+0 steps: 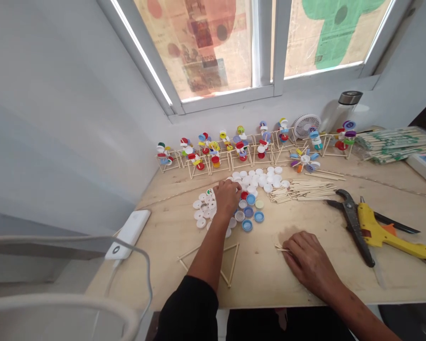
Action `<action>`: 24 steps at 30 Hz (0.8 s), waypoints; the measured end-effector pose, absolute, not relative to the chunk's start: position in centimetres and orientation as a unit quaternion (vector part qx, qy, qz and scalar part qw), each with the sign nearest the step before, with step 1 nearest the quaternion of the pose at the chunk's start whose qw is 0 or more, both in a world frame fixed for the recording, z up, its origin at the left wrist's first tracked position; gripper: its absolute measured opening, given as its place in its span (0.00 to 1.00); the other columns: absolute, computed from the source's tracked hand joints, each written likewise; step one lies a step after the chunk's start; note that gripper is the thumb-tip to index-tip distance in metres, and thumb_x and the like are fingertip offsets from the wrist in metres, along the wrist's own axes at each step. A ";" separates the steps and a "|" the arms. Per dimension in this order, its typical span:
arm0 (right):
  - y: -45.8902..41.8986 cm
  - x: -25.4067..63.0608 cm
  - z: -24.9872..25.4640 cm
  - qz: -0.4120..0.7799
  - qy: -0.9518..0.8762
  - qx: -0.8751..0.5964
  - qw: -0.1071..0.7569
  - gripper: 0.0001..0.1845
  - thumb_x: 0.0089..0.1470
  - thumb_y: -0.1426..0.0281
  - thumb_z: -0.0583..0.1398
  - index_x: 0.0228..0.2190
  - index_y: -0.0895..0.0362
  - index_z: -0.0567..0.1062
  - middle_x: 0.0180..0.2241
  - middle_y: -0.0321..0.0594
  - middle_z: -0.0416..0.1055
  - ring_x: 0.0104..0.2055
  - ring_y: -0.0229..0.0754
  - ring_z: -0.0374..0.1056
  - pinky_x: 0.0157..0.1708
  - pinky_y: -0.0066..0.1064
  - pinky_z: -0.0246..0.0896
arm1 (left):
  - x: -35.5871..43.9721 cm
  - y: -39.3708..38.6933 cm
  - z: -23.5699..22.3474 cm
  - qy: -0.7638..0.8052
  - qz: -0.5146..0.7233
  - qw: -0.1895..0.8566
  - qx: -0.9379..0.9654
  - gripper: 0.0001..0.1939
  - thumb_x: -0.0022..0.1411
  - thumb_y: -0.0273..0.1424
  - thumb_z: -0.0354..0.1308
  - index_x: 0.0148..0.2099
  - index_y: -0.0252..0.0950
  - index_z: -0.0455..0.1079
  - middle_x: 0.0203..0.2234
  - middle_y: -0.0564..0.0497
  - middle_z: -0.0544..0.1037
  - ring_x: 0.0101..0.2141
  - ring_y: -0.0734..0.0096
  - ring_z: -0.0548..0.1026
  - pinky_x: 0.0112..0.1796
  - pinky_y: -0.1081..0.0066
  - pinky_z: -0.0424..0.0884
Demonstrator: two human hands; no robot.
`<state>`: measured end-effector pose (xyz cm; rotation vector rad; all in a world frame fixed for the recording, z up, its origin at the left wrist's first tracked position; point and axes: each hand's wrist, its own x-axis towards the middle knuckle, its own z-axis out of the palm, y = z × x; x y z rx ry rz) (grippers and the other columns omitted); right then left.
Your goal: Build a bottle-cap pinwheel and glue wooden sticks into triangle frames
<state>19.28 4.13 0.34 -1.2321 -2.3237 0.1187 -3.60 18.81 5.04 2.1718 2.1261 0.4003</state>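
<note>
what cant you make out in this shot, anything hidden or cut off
Head view:
What the left hand may be gripping among the bottle caps: its fingers hide that.
Most of the small wooden sticks under the right hand: its fingers cover them.
The white power strip: cut off by the right edge.
Print on the wrapped stick bundle: too small to read.

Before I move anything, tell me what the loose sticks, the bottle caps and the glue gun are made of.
The loose sticks look like bare pale wood, perhaps bamboo: matte and unpainted. The bottle caps look like moulded plastic: smooth, slightly glossy, in solid bright colours. The glue gun has a yellow body that looks like smooth moulded plastic, with a faint sheen.
</note>
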 end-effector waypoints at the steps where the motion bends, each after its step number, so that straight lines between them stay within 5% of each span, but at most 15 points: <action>1: 4.1 19.3 0.4 0.046 -0.854 -0.454 0.250 0.07 0.58 0.73 0.52 0.33 0.55 0.71 0.30 0.41 0.66 0.35 0.43 0.60 0.36 0.36 0.51 | -3.4 18.9 5.0 0.691 0.131 0.038 0.710 0.08 0.59 0.30 0.54 0.37 0.43 0.75 0.41 0.48 0.76 0.48 0.58 0.67 0.46 0.60 0.58; 10: 4.1 19.2 0.4 0.034 -0.852 -0.455 0.258 0.07 0.58 0.73 0.53 0.32 0.55 0.71 0.29 0.40 0.66 0.35 0.43 0.61 0.37 0.36 0.51 | -4.5 17.7 6.4 0.711 0.147 0.031 0.687 0.10 0.59 0.30 0.55 0.42 0.45 0.74 0.44 0.50 0.77 0.49 0.59 0.68 0.47 0.59 0.58; 24: 4.3 19.5 0.4 0.048 -0.858 -0.449 0.246 0.07 0.58 0.72 0.53 0.33 0.56 0.71 0.30 0.41 0.67 0.36 0.43 0.60 0.37 0.36 0.51 | -10.6 10.6 5.9 0.762 0.084 0.035 0.641 0.06 0.56 0.33 0.58 0.37 0.43 0.74 0.33 0.51 0.78 0.42 0.59 0.72 0.44 0.60 0.61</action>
